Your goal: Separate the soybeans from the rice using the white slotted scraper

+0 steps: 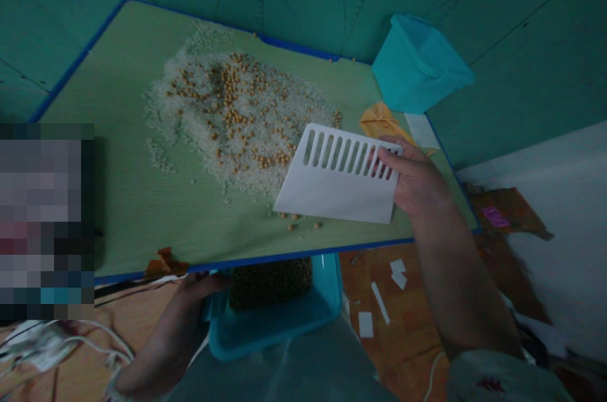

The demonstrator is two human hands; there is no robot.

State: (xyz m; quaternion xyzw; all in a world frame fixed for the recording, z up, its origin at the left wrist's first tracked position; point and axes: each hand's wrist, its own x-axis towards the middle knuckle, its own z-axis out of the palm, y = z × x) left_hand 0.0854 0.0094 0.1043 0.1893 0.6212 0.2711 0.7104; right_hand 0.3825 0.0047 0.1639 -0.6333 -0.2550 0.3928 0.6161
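Note:
My right hand (420, 182) grips the right end of a white slotted scraper (334, 192) over the table. Its lower left corner is at the edge of a spread pile of white rice (184, 114) mixed with round yellow soybeans (232, 92). A few loose beans (291, 227) lie near the front edge. Below that edge, my left hand (192, 301) is closed on the left rim of a blue plastic bin (279, 339). Small dark green beans (270, 285) fill its far part; the table edge hides some of the bin.
A turquoise bin (412, 73) stands at the table's back right corner, near an orange-brown packet (384, 119). Brown tape (165, 261) sticks to the front edge of the table (137, 219). Cables (102, 329) and paper scraps (379, 301) lie on the floor. A blurred block covers the left side.

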